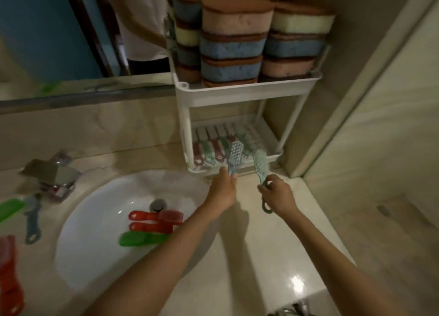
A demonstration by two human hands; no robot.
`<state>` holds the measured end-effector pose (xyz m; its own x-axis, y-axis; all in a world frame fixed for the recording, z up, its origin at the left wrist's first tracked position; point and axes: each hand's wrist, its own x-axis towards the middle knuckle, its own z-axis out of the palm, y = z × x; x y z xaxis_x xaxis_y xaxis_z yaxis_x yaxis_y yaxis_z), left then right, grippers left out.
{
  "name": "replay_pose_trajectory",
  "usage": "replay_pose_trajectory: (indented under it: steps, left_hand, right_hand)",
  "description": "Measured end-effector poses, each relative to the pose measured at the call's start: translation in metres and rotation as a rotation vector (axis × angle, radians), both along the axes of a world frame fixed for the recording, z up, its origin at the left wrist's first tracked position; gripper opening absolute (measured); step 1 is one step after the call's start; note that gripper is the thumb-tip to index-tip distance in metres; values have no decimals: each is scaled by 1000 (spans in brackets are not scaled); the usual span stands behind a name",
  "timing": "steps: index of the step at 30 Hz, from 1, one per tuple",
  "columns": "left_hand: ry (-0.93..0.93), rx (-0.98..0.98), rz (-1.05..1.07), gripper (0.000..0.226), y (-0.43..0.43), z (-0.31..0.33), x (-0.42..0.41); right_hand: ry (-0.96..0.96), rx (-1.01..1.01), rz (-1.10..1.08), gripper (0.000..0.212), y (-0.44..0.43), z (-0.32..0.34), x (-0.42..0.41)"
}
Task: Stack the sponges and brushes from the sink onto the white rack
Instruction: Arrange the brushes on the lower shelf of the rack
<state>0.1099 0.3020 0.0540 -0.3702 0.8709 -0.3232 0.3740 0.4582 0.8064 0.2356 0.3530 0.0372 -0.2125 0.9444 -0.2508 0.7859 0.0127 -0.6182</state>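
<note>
At the far left edge of the counter [273,256] lie a red brush [9,277], a green brush [10,208] and a grey-handled brush [33,223], with the metal tap [51,176] just behind them. In the white sink [95,256], near the drain [157,205], rest two red brushes [154,220] and, just in front of them, a green brush in the basin [140,239], all lying flat. The left hand [222,192] is clamped on the handle of a pale teal brush [234,155], bristles facing up, its head over the front edge of the lower shelf of the white rack [237,93]. The right hand [279,195] grips a second teal brush [261,167] by its handle, the head tilted toward the same shelf (whether it touches is unclear). That lower shelf already holds a row of brushes [209,149] side by side. The upper shelf carries stacked sponges [234,44] in blue, pink and cream, piled several high.
</note>
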Motion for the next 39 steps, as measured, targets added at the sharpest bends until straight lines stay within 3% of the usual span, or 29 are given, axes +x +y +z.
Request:
replay_pose_trajectory:
  steps: [4,8,13,16,19,22,26,32,37,39]
  left_hand:
    - [-346,-93,185,23,71,2,5]
    - [-321,-132,213,36,121,-1,-1]
    - [-361,-170,294,26,175,-15,2]
    - [-397,-192,331,36,198,-29,3]
    - [-536,-146,333,21,213,-40,5]
    - [-601,-118,339,30,225,-46,3]
    - [-415,-166,282,18,240,-57,-6]
    - [-152,-195,166,31,246,-65,-16]
    - [-112,-224,136,30,246,-53,-16]
    - [-180,-242,148,26,247,-52,-15]
  right_hand:
    - [-9,39,14,23,49,12,-4]
    - [-43,54,48,27,92,15,-13]
    - [-106,51,73,27,130,10,-23]
    - [-143,25,87,29,144,4,-30]
    - [-175,14,135,29,153,-4,-37]
    - [-232,2,152,28,158,-10,-40]
    - [-260,16,175,29,165,-19,-44]
    - [-339,-36,158,33,169,-17,-51]
    - [-379,-53,166,33,170,-12,-51]
    - [-385,-67,171,34,171,-12,-50]
